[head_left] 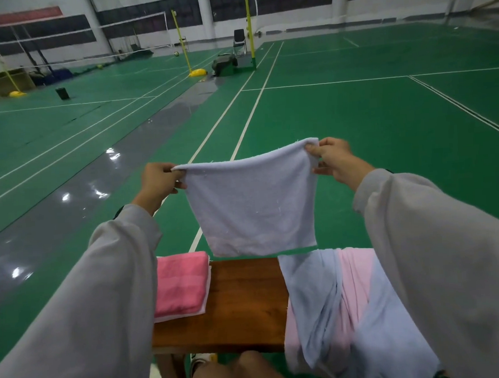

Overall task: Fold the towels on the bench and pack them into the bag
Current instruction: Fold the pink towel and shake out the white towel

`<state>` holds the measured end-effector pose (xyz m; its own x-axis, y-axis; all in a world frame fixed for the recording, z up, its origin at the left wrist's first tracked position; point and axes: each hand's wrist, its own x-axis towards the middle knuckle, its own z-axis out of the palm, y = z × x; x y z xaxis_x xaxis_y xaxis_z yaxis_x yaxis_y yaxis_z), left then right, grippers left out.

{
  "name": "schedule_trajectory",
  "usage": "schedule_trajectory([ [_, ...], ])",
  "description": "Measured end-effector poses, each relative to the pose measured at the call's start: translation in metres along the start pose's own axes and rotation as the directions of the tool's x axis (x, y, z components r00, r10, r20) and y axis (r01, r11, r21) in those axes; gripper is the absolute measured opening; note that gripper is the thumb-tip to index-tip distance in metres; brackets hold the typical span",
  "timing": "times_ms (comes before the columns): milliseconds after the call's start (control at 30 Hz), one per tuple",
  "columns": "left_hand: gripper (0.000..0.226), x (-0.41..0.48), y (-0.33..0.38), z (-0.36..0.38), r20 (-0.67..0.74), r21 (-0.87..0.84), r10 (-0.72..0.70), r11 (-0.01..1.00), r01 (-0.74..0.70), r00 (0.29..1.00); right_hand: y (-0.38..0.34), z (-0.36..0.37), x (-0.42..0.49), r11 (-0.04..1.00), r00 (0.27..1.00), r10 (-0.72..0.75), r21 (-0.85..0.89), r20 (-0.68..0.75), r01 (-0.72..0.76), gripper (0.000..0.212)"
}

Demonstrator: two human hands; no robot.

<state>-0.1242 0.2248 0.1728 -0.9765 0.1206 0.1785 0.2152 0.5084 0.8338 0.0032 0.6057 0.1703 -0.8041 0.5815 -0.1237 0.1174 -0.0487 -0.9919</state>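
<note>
A pale lilac-blue towel (252, 206) hangs in mid-air at the centre of the frame, held up by its two top corners. The left grip (154, 184) pinches the left corner between thumb and curled fingers. The right grip (335, 160) pinches the right corner the same way, slightly higher, so the top edge slopes up to the right with a soft sag. The towel shows as a roughly square panel of fine terry with a few small lint specks. Its sides taper a little inward, and its bottom edge is nearly straight, ending just above the far edge of the wooden surface (249, 302) in the picture.

At lower left on the surface lies a folded pink towel (179, 283), stacked squarely on a folded white one (206, 302), of which only the edge shows. At lower right a loose heap of blue towels (313, 293) and light pink towels (355, 284) drapes over the surface's end, crumpled and overlapping. Grey sleeves (440, 264) cover both arms. Behind it all is the green court floor (355, 118).
</note>
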Motion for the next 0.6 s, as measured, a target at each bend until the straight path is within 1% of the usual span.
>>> schedule_trajectory([
  [133,0.007,0.006,0.001,0.0,-0.056,-0.095,0.0,0.995,-0.005,0.998,-0.001,0.002,0.007,1.0,1.0,0.002,-0.009,-0.003,-0.002,0.022],
  [200,0.005,0.005,0.009,-0.002,-0.075,-0.158,-0.016,0.987,0.004,0.997,-0.005,0.004,0.011,1.0,1.0,-0.01,-0.02,-0.005,0.01,0.019],
  [267,0.008,0.003,0.02,-0.005,-0.081,-0.233,-0.033,0.972,0.013,0.996,-0.013,0.006,0.01,0.999,0.999,-0.048,-0.018,-0.021,0.048,0.014],
  [400,0.009,-0.002,0.041,-0.013,-0.103,-0.351,-0.011,0.936,-0.026,0.995,-0.029,0.011,-0.003,0.985,0.982,-0.172,0.008,-0.082,0.173,0.019],
  [500,0.01,-0.017,0.051,-0.017,-0.1,-0.394,-0.004,0.919,-0.036,0.995,-0.035,0.002,-0.024,0.98,0.976,-0.19,0.04,-0.103,0.195,0.017],
  [567,0.006,-0.038,0.051,-0.019,-0.075,-0.387,-0.015,0.922,-0.015,0.997,-0.031,-0.009,-0.041,0.984,0.982,-0.176,0.021,-0.072,0.178,0.013],
  [600,0.009,-0.05,0.046,-0.019,-0.058,-0.377,-0.033,0.926,0.009,0.998,-0.025,-0.014,-0.051,0.987,0.986,-0.158,0.011,-0.046,0.158,0.013],
])
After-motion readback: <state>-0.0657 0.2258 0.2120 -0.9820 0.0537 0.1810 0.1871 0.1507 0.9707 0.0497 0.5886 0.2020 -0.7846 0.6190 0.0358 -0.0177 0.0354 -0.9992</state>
